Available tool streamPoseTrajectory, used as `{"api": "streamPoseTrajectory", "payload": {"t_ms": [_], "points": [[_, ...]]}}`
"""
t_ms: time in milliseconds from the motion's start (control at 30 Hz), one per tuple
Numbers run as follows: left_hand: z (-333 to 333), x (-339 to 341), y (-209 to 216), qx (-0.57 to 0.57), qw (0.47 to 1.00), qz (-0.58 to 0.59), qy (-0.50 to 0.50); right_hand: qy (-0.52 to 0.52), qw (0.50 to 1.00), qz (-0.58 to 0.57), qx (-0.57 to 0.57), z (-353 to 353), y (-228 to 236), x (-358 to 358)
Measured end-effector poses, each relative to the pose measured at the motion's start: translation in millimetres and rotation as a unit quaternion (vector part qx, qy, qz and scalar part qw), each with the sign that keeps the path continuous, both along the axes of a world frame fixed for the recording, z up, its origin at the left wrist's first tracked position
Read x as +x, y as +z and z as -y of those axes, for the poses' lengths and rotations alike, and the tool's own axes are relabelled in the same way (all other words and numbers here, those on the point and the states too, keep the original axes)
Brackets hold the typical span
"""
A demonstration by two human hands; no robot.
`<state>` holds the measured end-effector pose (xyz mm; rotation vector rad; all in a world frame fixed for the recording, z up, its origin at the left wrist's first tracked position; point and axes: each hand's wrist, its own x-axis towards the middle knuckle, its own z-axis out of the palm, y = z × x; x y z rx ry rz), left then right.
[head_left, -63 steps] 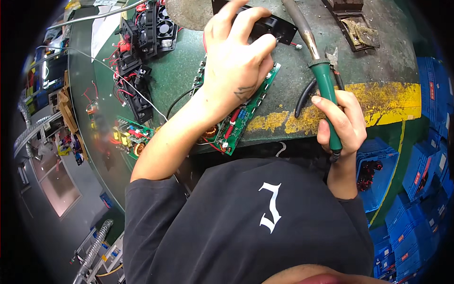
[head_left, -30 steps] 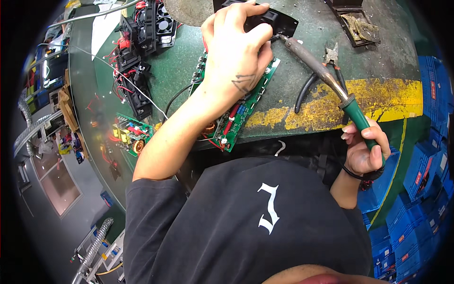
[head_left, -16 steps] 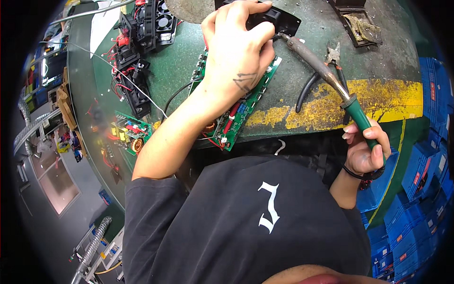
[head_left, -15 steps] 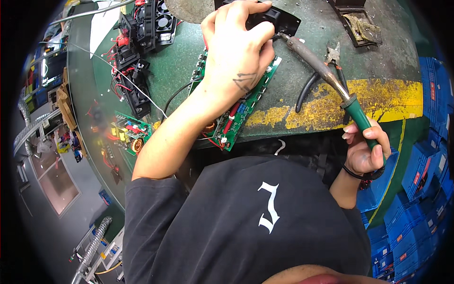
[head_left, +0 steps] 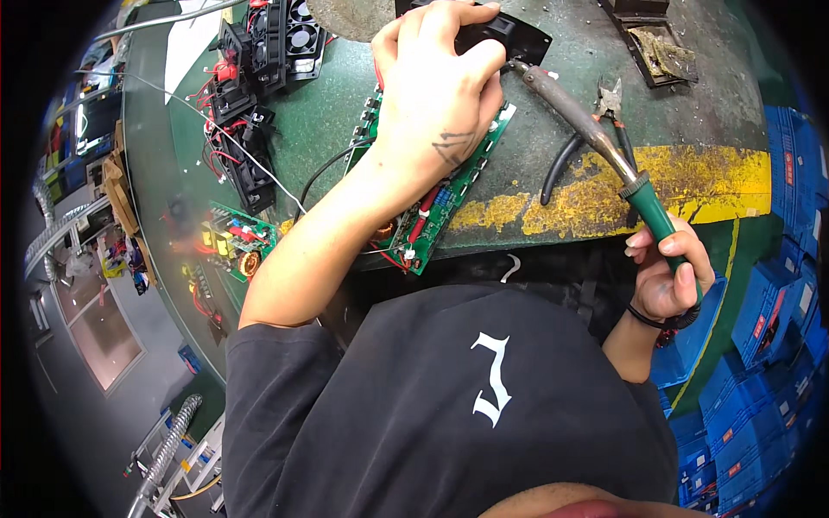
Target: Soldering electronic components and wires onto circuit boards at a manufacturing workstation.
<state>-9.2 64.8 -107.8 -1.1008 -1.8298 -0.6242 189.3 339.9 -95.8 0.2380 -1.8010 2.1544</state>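
My right hand (head_left: pixel 672 269) is closed round the green handle of a soldering iron (head_left: pixel 577 112). The iron slants up and left, its tip at the near edge of a black panel (head_left: pixel 527 45). Over that panel, my left hand (head_left: pixel 440 82) has its fingers bent and thumb pressed in, gripping the panel's dark part; its fingertips are partly hidden, as is the joint at the tip. Beneath my left wrist lies a green circuit board (head_left: pixel 445 197) with a red-sleeved part and a copper coil.
Pliers (head_left: pixel 610 108) with dark handles lie beside the iron. At the left are black fan panels (head_left: pixel 246 129) with red wires and another circuit board (head_left: pixel 237 242). A metal stand (head_left: pixel 652 52) holds a dirty sponge at the far right. Blue crates (head_left: pixel 756 380) stand right of the bench.
Almost nothing differs. My left hand has shifted very slightly to the right with the black panel; the iron's tip stays at the panel's edge.
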Motion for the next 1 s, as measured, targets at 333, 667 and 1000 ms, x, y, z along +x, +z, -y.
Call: {"api": "streamPoseTrajectory", "payload": {"t_ms": [333,667,1000], "points": [[0,-6,0,0.041,0.998,-0.020,-0.039,0.017,0.994,-0.029,0.099,-2,21,-11],[-2,24,30,-0.033,0.992,0.123,0.026,0.040,0.979,-0.075,0.183,-6,30,-15],[5,-1,6,-0.012,1.000,-0.027,0.004,0.017,0.994,-0.007,0.111,0,23,-7]]}}
